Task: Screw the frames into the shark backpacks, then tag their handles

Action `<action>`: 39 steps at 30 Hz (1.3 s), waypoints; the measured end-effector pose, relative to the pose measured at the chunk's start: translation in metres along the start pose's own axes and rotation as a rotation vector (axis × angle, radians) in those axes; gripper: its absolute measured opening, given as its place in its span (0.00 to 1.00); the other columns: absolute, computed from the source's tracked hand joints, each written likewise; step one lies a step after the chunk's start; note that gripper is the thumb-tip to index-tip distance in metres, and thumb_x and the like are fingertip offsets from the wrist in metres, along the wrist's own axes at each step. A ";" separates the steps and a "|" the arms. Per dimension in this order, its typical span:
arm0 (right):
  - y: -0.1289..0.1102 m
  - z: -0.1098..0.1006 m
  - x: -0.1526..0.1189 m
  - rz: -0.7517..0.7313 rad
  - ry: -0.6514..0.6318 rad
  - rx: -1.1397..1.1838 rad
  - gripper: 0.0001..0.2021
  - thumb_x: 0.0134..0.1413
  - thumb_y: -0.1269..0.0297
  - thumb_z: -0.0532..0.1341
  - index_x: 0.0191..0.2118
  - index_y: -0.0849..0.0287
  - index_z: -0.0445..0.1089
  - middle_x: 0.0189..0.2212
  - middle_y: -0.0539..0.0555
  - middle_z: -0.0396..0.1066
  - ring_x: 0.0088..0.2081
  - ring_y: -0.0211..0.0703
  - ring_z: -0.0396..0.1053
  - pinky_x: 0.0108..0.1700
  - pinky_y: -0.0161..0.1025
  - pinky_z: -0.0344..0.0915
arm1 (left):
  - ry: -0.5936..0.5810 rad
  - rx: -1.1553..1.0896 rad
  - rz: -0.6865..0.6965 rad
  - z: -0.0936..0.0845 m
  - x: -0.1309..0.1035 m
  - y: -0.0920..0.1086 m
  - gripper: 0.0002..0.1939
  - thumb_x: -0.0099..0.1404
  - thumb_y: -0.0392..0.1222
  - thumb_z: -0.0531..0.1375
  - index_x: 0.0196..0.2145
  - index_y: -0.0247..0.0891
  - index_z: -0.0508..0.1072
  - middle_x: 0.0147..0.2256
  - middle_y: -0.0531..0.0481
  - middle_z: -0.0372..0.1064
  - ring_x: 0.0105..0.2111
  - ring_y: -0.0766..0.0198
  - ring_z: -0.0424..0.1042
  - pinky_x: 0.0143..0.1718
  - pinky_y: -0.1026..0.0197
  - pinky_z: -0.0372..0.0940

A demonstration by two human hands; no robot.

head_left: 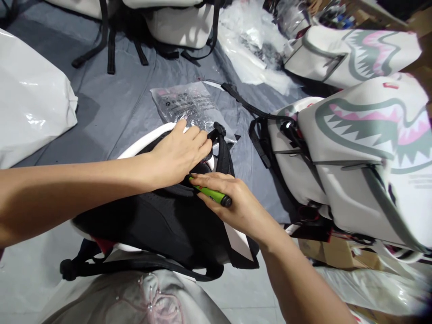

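A person's right hand point(241, 204) closes its fingers around a green pen-like tool point(212, 194) with a black end, its tip lost in shadow just beside the left hand point(178, 150), whose fingers bend close together over the top of a black-backed backpack point(148, 225); whether they pinch anything there cannot be told. The backpack lies directly beneath both sets of fingers, its white top handle point(145, 141) curving behind the left wrist and a black webbing strap point(223, 155) rising just beside the left fingertips. Beyond those fingers, a printed clear plastic packet point(189, 103) rests on a grey cloth-covered surface point(124, 90). Below the fingers, past the backpack, sits grey fabric with pink drawstrings point(158, 288). Well to the right of the fingers stands a white shark-mouth backpack point(357, 126); well to their left is a glossy white plastic bag point(33, 99). Farthest beyond the fingers lie crumpled clear plastic point(249, 36) and a white bag with dangling black straps point(182, 27).
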State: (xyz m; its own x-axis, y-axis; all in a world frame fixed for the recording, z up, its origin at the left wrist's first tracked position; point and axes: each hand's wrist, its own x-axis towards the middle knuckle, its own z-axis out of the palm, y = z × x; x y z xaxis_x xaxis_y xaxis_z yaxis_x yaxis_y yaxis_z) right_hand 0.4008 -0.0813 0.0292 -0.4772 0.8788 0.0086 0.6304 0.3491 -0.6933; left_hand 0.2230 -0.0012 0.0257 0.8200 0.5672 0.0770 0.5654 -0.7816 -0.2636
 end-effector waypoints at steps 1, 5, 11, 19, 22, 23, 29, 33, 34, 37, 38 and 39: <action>0.000 0.000 0.000 0.008 -0.002 0.011 0.15 0.58 0.74 0.61 0.50 0.54 0.76 0.47 0.53 0.79 0.50 0.45 0.76 0.53 0.45 0.73 | 0.003 -0.010 -0.001 0.000 0.000 0.000 0.27 0.67 0.43 0.56 0.60 0.29 0.62 0.56 0.34 0.65 0.52 0.46 0.65 0.55 0.45 0.55; -0.001 -0.001 0.000 0.036 -0.002 0.017 0.16 0.58 0.73 0.62 0.50 0.53 0.76 0.48 0.52 0.78 0.50 0.46 0.76 0.53 0.45 0.74 | -0.017 -0.047 -0.023 -0.001 -0.001 0.001 0.27 0.66 0.42 0.57 0.61 0.32 0.62 0.59 0.35 0.63 0.54 0.46 0.64 0.57 0.46 0.53; 0.001 0.011 -0.002 0.049 0.056 0.051 0.15 0.59 0.71 0.61 0.51 0.53 0.76 0.51 0.54 0.77 0.52 0.49 0.76 0.55 0.47 0.73 | -0.051 -0.049 -0.015 -0.001 0.003 -0.001 0.33 0.63 0.45 0.61 0.63 0.33 0.59 0.62 0.34 0.60 0.55 0.45 0.63 0.55 0.47 0.56; 0.002 0.039 -0.007 0.013 0.295 0.240 0.14 0.60 0.70 0.61 0.51 0.56 0.76 0.51 0.55 0.77 0.53 0.47 0.75 0.57 0.45 0.73 | -0.291 -0.101 -0.091 -0.030 -0.011 -0.020 0.57 0.54 0.54 0.70 0.71 0.40 0.42 0.70 0.34 0.40 0.65 0.38 0.50 0.57 0.43 0.59; 0.001 0.044 -0.003 -0.022 0.307 0.213 0.14 0.60 0.70 0.61 0.51 0.56 0.76 0.50 0.55 0.77 0.54 0.48 0.74 0.56 0.45 0.73 | -0.369 -0.087 -0.204 -0.031 -0.018 -0.018 0.67 0.49 0.51 0.73 0.71 0.48 0.32 0.72 0.35 0.30 0.63 0.35 0.52 0.50 0.44 0.67; 0.001 0.046 -0.001 -0.027 0.311 0.202 0.14 0.60 0.70 0.61 0.50 0.55 0.76 0.50 0.55 0.77 0.54 0.48 0.74 0.56 0.45 0.73 | -0.372 -0.062 -0.217 -0.029 -0.019 -0.016 0.68 0.48 0.50 0.74 0.71 0.49 0.30 0.72 0.35 0.28 0.62 0.35 0.53 0.48 0.45 0.68; 0.005 0.053 0.004 -0.012 0.338 0.150 0.14 0.59 0.69 0.62 0.50 0.54 0.76 0.51 0.55 0.77 0.52 0.50 0.75 0.54 0.46 0.74 | -0.345 0.047 -0.197 -0.018 -0.018 -0.016 0.58 0.57 0.38 0.66 0.71 0.48 0.30 0.72 0.33 0.31 0.59 0.39 0.59 0.44 0.50 0.71; 0.008 0.052 0.000 -0.023 0.358 0.176 0.14 0.59 0.69 0.62 0.50 0.53 0.75 0.50 0.54 0.77 0.51 0.48 0.76 0.53 0.47 0.73 | -0.362 -0.047 -0.133 -0.021 -0.024 -0.027 0.54 0.60 0.32 0.60 0.71 0.50 0.28 0.72 0.37 0.27 0.62 0.43 0.55 0.50 0.51 0.68; 0.008 0.051 -0.001 -0.024 0.366 0.180 0.14 0.59 0.69 0.62 0.50 0.53 0.75 0.50 0.54 0.77 0.50 0.47 0.76 0.53 0.47 0.74 | -0.370 -0.086 -0.161 -0.023 -0.027 -0.030 0.54 0.60 0.32 0.60 0.71 0.50 0.27 0.72 0.38 0.24 0.64 0.43 0.53 0.52 0.51 0.67; 0.009 0.052 -0.002 -0.027 0.383 0.181 0.14 0.59 0.69 0.62 0.50 0.54 0.76 0.48 0.54 0.78 0.47 0.47 0.77 0.51 0.46 0.74 | -0.414 -0.186 -0.348 -0.027 -0.032 -0.033 0.58 0.60 0.37 0.63 0.70 0.53 0.22 0.72 0.36 0.22 0.65 0.42 0.54 0.53 0.52 0.66; 0.008 0.052 -0.002 -0.024 0.389 0.183 0.14 0.59 0.69 0.62 0.50 0.54 0.76 0.48 0.54 0.78 0.46 0.46 0.77 0.51 0.46 0.74 | -0.432 -0.207 -0.399 -0.028 -0.033 -0.033 0.58 0.61 0.38 0.63 0.69 0.54 0.21 0.71 0.35 0.26 0.62 0.43 0.59 0.51 0.54 0.67; 0.007 0.053 -0.001 -0.020 0.395 0.186 0.14 0.59 0.69 0.62 0.50 0.54 0.76 0.47 0.54 0.78 0.46 0.46 0.77 0.50 0.45 0.74 | -0.451 -0.221 -0.426 -0.029 -0.032 -0.033 0.57 0.62 0.39 0.62 0.69 0.54 0.21 0.70 0.35 0.32 0.59 0.45 0.65 0.48 0.55 0.68</action>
State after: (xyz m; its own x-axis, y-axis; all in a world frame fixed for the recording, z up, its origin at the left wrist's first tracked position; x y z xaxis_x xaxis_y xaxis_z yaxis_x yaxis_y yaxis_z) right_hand 0.3729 -0.0967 -0.0143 -0.1943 0.9421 0.2733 0.4853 0.3344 -0.8079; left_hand 0.1802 -0.0012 0.0599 0.4296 0.8544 -0.2923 0.8767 -0.4722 -0.0918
